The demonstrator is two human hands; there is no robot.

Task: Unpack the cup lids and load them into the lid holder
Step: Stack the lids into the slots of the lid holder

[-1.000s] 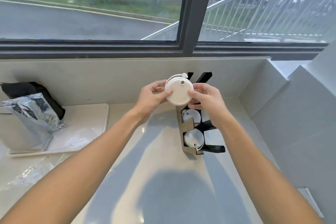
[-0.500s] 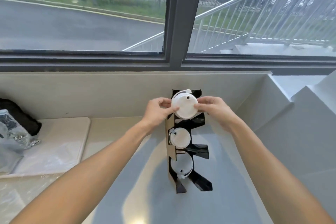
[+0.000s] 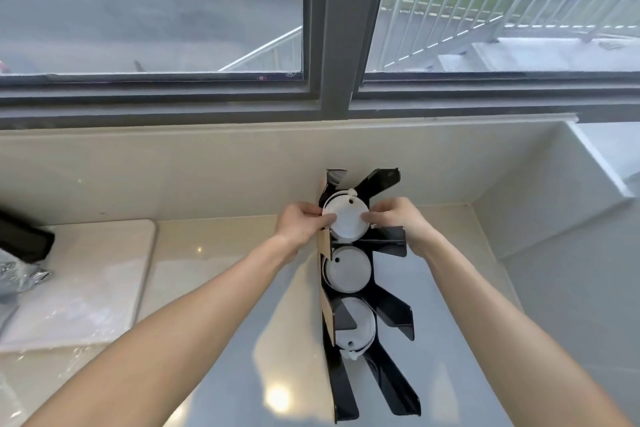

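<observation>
- The stack of cup lids (image 3: 346, 218) looks light, thin and easily crushed, so it is best pinched at its opposite rims, not squeezed across the domed face.
- Left hand (image 3: 300, 225) and right hand (image 3: 398, 218) do that: fingers closed on the stack from either side.
- White, round, with a sip hole and tab, it sits in the top bay of the black lid holder (image 3: 388, 312), near the desk's back edge; the two lower bays already hold lids.
</observation>
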